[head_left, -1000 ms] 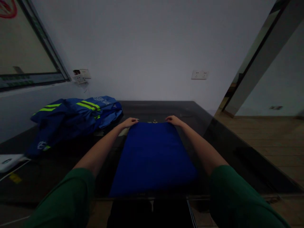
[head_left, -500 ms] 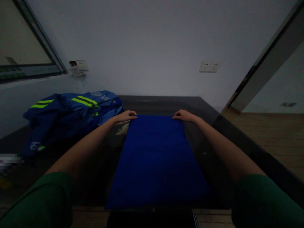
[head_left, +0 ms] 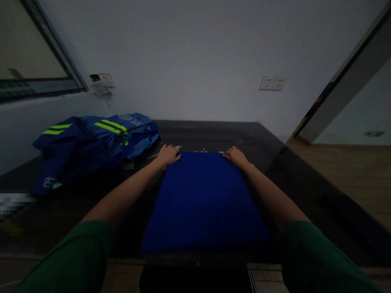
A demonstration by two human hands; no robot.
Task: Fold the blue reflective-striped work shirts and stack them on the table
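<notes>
A plain blue cloth, apparently folded into a panel, lies on the dark tabletop and narrows toward the far side. My left hand is at its far left corner, with the thumb on the fabric and the fingers curled at the edge. At the far right corner, my right hand grips the cloth in much the same way. Both fingertips are dim and partly hidden.
A crumpled blue jacket with yellow-green stripes lies on the left of the dark table. Wall sockets are on the wall behind. Something pixelated sits at the left edge.
Both hands have come slightly nearer to me with the cloth's far edge, which now sits lower. The cloth looks shorter, and pale specks show on the table beyond it.
</notes>
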